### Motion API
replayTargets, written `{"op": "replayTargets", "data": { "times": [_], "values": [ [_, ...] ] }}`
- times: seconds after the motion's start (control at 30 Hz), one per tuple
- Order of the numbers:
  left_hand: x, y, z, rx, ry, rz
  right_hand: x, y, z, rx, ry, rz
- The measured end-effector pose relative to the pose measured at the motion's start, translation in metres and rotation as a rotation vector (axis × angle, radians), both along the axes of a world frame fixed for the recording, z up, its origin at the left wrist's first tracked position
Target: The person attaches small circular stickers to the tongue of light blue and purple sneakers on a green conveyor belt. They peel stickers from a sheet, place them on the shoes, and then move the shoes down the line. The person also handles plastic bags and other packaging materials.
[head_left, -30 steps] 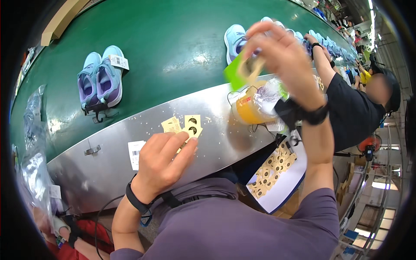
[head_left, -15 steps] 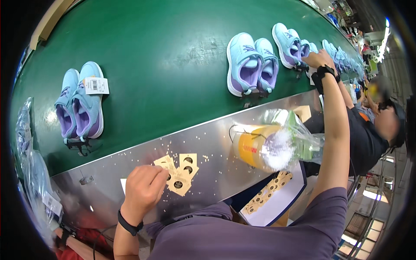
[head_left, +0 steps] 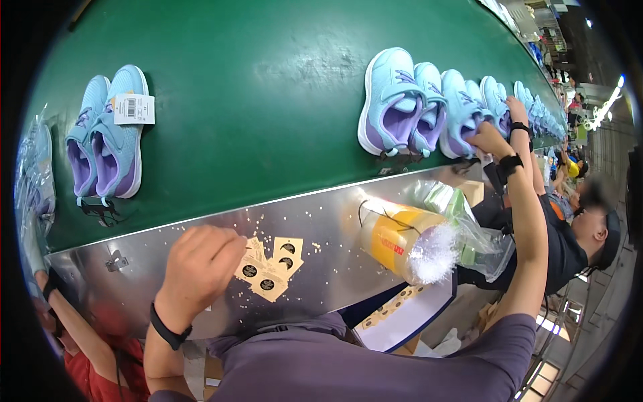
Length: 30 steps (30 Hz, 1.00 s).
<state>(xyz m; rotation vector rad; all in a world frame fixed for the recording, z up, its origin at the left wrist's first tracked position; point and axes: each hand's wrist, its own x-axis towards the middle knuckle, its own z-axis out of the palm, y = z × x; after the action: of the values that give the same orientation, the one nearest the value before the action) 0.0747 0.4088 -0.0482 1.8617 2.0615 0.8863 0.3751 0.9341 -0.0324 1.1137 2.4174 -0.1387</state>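
My left hand (head_left: 201,268) is closed in a pinch above the metal ledge, its fingertips beside a spread of tan cards with dark round marks (head_left: 270,268). Whether anything thin is between those fingers is hidden. Farther right, my right hand (head_left: 490,141) has its fingers closed at the opening of a light blue and purple sneaker (head_left: 457,107). Another sneaker pair (head_left: 402,100) stands just left of it, heels toward the ledge. At the far left lies a pair with a white tag (head_left: 134,109) on one shoe.
A yellow-banded container (head_left: 405,234) with fine white strands at its end lies on the metal ledge (head_left: 321,231), beside a clear bag (head_left: 469,231). Below is an open box of cards (head_left: 395,315). Co-workers' arms reach in at right (head_left: 517,114) and lower left (head_left: 77,335).
My right hand has come nearer the ledge, now at a sneaker pair standing closer to its left neighbour. My left hand has shifted left and up, still pinched. The tagged pair appears farther left.
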Motion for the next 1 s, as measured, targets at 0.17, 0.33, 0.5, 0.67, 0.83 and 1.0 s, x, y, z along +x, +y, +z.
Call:
{"op": "replayTargets", "data": {
  "times": [0.17, 0.33, 0.5, 0.67, 0.83, 1.0],
  "values": [
    [-0.02, 0.028, 0.028, 0.181, -0.007, -0.07, -0.066, -0.066, -0.007, -0.094, 0.117, -0.032],
    [-0.044, 0.065, 0.05, 0.316, -0.059, -0.095, -0.188, -0.145, -0.01, -0.227, 0.165, 0.167],
    [-0.069, 0.149, 0.025, 0.359, -0.104, -0.068, -0.244, -0.211, -0.01, -0.466, 0.189, 0.23],
    [-0.097, 0.252, -0.021, 0.253, -0.043, -0.102, -0.208, -0.186, 0.01, -0.476, 0.56, 0.365],
    [-0.111, 0.296, -0.022, -0.42, -0.42, -0.293, -0.2, -0.174, 0.038, -0.117, 0.413, 0.335],
    [-0.106, 0.317, -0.005, -0.717, -0.15, -0.343, -0.206, -0.151, 0.002, 0.102, 0.333, 0.446]
  ]
}}
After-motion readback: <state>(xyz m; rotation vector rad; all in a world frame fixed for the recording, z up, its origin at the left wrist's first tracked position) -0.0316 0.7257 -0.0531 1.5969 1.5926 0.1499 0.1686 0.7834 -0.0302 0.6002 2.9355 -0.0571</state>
